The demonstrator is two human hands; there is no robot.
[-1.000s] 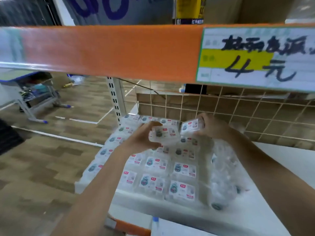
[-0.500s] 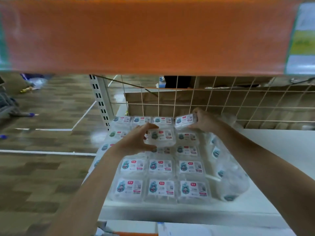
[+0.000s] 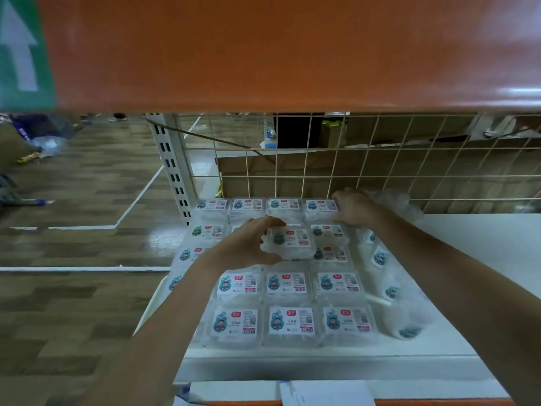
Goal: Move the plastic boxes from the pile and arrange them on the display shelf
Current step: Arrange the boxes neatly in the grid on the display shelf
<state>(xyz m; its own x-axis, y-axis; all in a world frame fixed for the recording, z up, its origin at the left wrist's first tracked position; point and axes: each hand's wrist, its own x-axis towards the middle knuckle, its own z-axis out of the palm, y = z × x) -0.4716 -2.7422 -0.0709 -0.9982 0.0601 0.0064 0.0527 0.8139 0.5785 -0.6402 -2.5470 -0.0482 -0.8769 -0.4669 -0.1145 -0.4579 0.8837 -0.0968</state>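
Under the orange beam: I am looking down at a white display shelf backed by a wire grid.
Left hand: I am seeing its fingers and thumb curling round the left end of one plastic box, holding it a little above the third row from the back.
Right hand: it is resting at the right end of the rear box by the grid; its fingers are bending over that box's edge, though I cannot tell if they are truly gripping it.
Arranged boxes: they are lying flat in neat rows and columns, labels facing up, touching one another, filling the shelf's left part from the front lip to the grid.
Pile: more boxes are sitting jumbled in clear wrap just beside the rows on their right, some tilting on edge.
Shelf upright: a white slotted post is standing at the back left corner.
Floor: wood-pattern flooring with white lines is showing to the left.
Paper: a white sheet is lying at the bottom edge, below the shelf's front lip.
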